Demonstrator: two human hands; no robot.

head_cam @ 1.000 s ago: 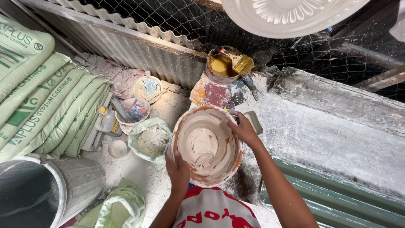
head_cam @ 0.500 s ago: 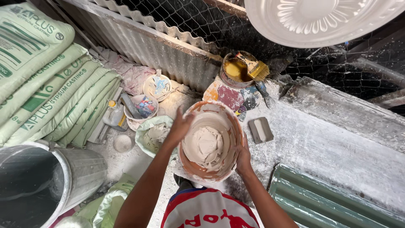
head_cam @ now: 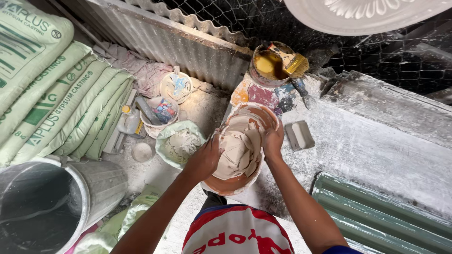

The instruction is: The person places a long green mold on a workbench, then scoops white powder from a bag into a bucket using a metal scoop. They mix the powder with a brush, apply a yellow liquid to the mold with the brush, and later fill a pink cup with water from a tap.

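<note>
Head view: person looking down at both hands
Bowl [head_cam: 233, 183]: orange, plaster-coated, at the dusty desk [head_cam: 376, 146] edge
Left hand [head_cam: 205, 157]: grasping the bowl's left rim
Right hand [head_cam: 270, 134]: grasping its far rim

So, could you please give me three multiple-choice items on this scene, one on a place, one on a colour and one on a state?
1. Where does the yellow-bristled brush lie?
A. in the paint tub
B. on the stacked sacks
C. in the metal bucket

2. What colour are the stacked sacks?
A. pale green
B. red
C. black

3. How do the hands meet the round mould?
A. both off it
B. both on it
C. only the left

Answers: 1 A, the brush rests across the tub of yellow paint. 2 A, the sacks are pale green. 3 B, the left hand grips the near rim and the right hand the far rim.
</note>
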